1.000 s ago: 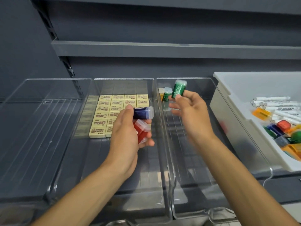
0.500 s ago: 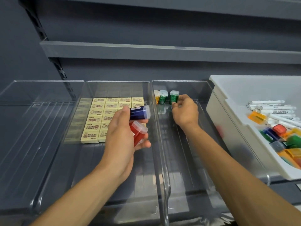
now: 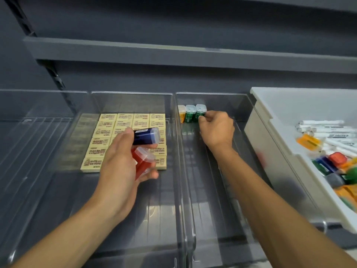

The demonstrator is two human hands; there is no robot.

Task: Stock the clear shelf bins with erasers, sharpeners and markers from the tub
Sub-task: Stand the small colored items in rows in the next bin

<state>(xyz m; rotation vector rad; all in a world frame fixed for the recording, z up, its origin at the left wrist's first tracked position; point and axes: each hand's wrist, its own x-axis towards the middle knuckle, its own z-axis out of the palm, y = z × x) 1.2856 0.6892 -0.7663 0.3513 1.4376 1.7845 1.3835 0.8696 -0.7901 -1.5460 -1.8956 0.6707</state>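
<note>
My left hand (image 3: 123,163) hovers over the middle clear bin (image 3: 170,190) and grips two sharpeners, a blue one (image 3: 147,136) above a red one (image 3: 144,161). Cream erasers (image 3: 108,132) lie in rows on that bin's floor. In the right clear bin (image 3: 237,200), an orange sharpener (image 3: 181,113) and two green ones stand in a row at the back left. My right hand (image 3: 217,128) pinches the rightmost green sharpener (image 3: 201,112), which stands on the bin floor.
A white tub (image 3: 270,117) at the right holds white markers (image 3: 328,130) and several coloured sharpeners (image 3: 336,163). An empty clear bin (image 3: 38,151) sits at the left. A dark shelf (image 3: 173,53) runs overhead, with a slotted upright at the back left.
My right hand carried the green sharpener down and back, and stood it beside the other green one. My left hand has kept its grip on the blue and red sharpeners.
</note>
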